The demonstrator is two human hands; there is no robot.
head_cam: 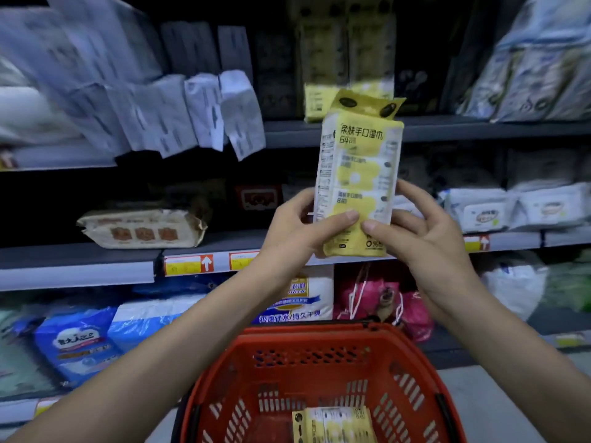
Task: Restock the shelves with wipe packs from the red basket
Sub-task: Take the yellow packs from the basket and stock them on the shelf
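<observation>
the left grip (300, 225) and right grip (425, 238) were closed low on a yellow wipe pack (358, 167), held upright at frame centre, likely for slotting beside matching packs (315, 102) above; another pack (335, 423) was left in the red basket (287, 372) below.

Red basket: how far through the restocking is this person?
Done: matching yellow packs already stand on the upper shelf. In hand: the left hand and right hand grip one yellow wipe pack upright before the shelves. Left: at least one spare pack lies in the red basket.
</observation>
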